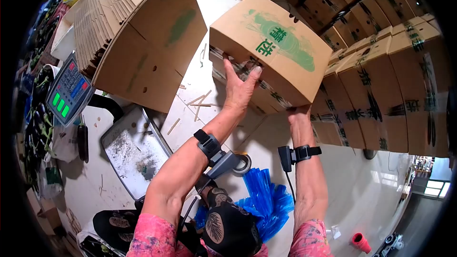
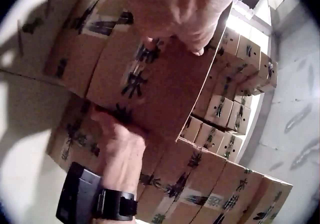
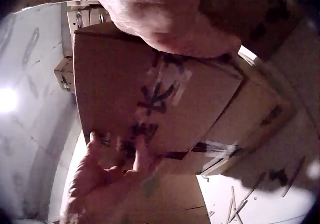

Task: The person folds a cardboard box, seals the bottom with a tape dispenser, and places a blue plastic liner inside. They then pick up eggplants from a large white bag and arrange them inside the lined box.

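A closed cardboard box with green print is tilted in front of the person in the head view. The left hand presses its near side, thumb and a finger spread over the taped face. At the lower right corner, the right hand supports the box, its fingers hidden behind the edge. In the left wrist view, the left hand lies over the box face and the right hand touches its lower edge. The right wrist view shows the left hand against the face.
Stacked taped boxes stand at the right, touching or close to the tilted box. An open carton and a scale display are at the left, above a dirty metal tray. Blue plastic and a tape roll lie near the person.
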Motion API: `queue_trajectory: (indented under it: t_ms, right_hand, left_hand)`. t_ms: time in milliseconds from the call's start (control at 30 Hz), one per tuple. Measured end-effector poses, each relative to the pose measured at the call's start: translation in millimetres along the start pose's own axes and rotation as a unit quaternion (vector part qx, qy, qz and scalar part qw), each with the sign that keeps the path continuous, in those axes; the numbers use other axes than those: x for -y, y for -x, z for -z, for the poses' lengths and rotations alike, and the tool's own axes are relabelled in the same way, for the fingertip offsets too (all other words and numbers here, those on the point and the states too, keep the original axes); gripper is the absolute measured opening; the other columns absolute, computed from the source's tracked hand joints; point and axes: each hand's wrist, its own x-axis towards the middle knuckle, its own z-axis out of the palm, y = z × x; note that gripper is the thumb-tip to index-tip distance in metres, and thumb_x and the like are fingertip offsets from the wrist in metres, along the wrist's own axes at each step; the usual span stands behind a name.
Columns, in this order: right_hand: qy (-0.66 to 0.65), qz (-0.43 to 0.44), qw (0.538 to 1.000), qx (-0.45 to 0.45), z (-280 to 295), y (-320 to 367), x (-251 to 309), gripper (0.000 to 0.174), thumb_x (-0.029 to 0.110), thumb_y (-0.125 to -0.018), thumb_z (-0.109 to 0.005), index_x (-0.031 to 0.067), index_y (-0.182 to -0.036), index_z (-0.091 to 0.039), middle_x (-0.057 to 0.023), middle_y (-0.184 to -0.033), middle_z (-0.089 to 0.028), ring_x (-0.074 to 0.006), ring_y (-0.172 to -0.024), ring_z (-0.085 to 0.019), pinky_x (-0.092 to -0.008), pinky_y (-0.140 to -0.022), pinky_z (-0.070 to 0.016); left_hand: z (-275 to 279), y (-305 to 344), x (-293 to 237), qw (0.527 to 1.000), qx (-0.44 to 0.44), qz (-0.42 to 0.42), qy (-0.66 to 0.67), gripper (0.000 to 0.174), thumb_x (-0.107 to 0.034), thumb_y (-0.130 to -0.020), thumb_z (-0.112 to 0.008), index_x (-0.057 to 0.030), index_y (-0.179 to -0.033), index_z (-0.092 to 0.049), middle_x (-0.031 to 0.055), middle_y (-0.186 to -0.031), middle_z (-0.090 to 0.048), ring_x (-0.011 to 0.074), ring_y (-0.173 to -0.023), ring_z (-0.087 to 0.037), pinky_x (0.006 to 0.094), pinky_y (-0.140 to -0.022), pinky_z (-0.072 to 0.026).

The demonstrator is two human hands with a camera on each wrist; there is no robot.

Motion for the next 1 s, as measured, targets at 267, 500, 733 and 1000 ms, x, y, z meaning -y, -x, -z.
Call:
queue_trajectory:
  t_ms: [267, 500, 733, 1000]
  right_hand:
    - [0.01, -0.005, 0.999, -0.053, 16.3, -4.6, -19.1, 0.046, 0.04, -0.099, -0.052, 0.0144, -0.137, -0.051, -0.0044, -0.131, -0.06, -0.0204, -0.118, -0.058, -0.0371, -0.098, -0.0503]
    - [-0.022, -0.007, 1.0, -0.002, 16.8, 1.8, -17.3, 0.045, 0.04, -0.098, -0.055, 0.0128, -0.134, -0.054, -0.0043, -0.13, -0.06, -0.0221, -0.118, -0.059, -0.0402, -0.098, -0.0514]
    - [-0.034, 0.004, 0.999, 0.017, 32.8, 2.0, -25.3, 0.045, 0.04, -0.099, -0.054, 0.016, -0.136, -0.053, -0.0028, -0.131, -0.06, -0.0205, -0.118, -0.058, -0.0384, -0.098, -0.0503]
    - [0.067, -0.027, 0.994, -0.076, 54.2, -0.7, -38.7, 0.044, 0.044, -0.099, -0.052, 0.0164, -0.134, -0.051, -0.0019, -0.13, -0.057, -0.0173, -0.119, -0.053, -0.0386, -0.101, -0.0427]
  left_hand:
    - [74.0, -54.0, -44.4, 0.998, 0.012, -0.021, -0.06, 0.096, -0.064, -0.086, -0.063, -0.0136, -0.155, -0.018, 0.0189, -0.154, -0.029, 0.0321, -0.14, -0.032, 0.0502, -0.104, -0.0372]
    - [67.9, -72.6, -42.7, 0.981, 0.087, -0.089, -0.148, 0.089, -0.061, -0.088, -0.063, -0.0117, -0.152, -0.025, 0.0128, -0.139, -0.043, 0.0254, -0.125, -0.043, 0.0418, -0.101, -0.0377]
    - [68.2, -84.9, -37.6, 0.982, 0.099, -0.093, -0.133, 0.085, -0.056, -0.089, -0.064, -0.0091, -0.151, -0.031, 0.0206, -0.143, -0.044, 0.0293, -0.135, -0.042, 0.0402, -0.11, -0.0358]
    - [129.6, -32.7, -79.6, 0.824, 0.013, -0.303, -0.478, 0.075, -0.027, -0.081, -0.072, 0.0016, -0.142, -0.039, 0.0267, -0.14, -0.043, 0.0413, -0.131, -0.042, 0.0448, -0.111, -0.0345]
